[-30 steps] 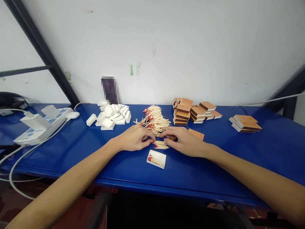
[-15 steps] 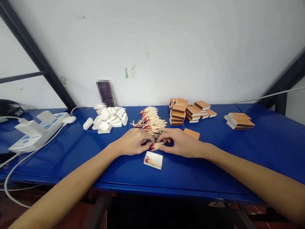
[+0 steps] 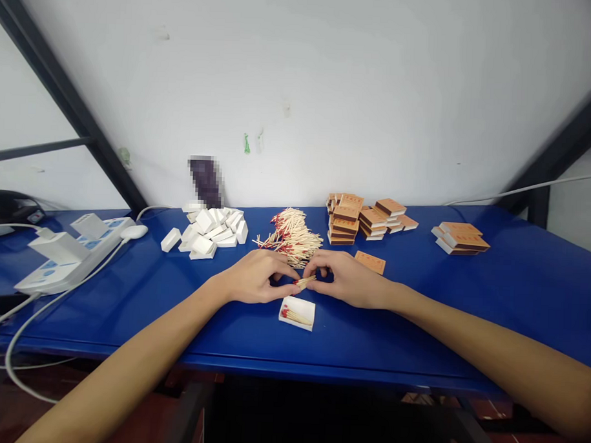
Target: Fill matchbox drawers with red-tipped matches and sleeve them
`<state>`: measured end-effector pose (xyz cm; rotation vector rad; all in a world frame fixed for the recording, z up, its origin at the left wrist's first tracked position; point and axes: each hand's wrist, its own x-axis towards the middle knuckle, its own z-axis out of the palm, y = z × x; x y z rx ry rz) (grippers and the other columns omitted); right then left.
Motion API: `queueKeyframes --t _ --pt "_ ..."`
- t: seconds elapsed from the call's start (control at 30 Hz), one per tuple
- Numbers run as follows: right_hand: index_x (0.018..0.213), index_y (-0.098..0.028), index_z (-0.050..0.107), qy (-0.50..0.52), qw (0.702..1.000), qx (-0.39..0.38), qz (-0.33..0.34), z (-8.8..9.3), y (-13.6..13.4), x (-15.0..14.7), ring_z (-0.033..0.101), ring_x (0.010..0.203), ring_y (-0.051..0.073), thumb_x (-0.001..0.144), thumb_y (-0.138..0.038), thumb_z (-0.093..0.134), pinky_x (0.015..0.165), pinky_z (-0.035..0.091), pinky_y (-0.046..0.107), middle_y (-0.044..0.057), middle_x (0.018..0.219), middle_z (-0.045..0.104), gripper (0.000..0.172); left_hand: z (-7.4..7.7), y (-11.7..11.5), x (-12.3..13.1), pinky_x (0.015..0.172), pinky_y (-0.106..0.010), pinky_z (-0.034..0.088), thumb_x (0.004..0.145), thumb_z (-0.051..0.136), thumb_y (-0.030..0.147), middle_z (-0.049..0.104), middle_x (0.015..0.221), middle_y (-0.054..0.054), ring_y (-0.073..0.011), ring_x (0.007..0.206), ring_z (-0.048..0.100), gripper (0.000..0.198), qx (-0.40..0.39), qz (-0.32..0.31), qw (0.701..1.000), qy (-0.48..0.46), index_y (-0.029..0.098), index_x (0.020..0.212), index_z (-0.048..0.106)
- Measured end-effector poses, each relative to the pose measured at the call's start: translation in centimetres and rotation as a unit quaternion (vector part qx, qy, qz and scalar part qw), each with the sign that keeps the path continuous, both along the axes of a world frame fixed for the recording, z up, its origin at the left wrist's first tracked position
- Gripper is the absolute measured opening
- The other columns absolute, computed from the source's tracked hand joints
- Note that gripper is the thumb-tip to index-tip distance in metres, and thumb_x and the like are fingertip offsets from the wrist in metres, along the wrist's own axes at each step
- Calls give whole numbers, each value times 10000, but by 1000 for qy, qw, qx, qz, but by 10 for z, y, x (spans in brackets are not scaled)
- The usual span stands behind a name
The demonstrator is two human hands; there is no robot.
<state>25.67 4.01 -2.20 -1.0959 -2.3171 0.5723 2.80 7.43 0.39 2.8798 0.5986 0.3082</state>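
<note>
A small bunch of red-tipped matches (image 3: pixel 305 282) is pinched between my two hands just behind an open white matchbox tray (image 3: pixel 308 306). My left hand (image 3: pixel 259 276) closes thumb and forefinger on the red heads. At the bare wooden ends, the fingertips of my right hand (image 3: pixel 346 279) hold the same bunch. Several matches lie in the tray, their heads to the left. Behind my hands a big loose heap of matches (image 3: pixel 297 234) spreads on the blue table. Beside my right hand lies an orange matchbox sleeve (image 3: pixel 370 262).
White matchbox trays (image 3: pixel 212 228) are piled at the left. Orange matchboxes stand in stacks (image 3: pixel 346 218) at the back right, with another small stack (image 3: pixel 460 238) farther right. A power strip (image 3: pixel 66 259) with cables lies at the left edge. A dark pixelated object (image 3: pixel 206 181) leans on the wall.
My fingers have drawn closer together around the matches, and the bunch looks more compact, with fewer sticks showing. The tray with matches stays in place.
</note>
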Motion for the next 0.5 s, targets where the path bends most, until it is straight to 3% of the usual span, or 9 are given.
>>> queueKeyframes --t 0.27,0.5 --pt "959 -210 741 -13 1000 1 -18 1 -1 -2 574 736 156 909 -326 611 660 417 279 35 846 637 182 0 2 0 647 -236 390 930 570 431 641 780 -22 -122 680 561 307 -25 13 1000 0 195 1017 747" --pt "900 -201 735 -16 998 41 -37 -2 -6 -8 602 777 160 899 -236 633 752 420 306 30 866 676 108 -2 4 0 648 -245 405 893 630 405 639 824 -17 -125 717 565 256 -26 19 999 -23 205 992 756"
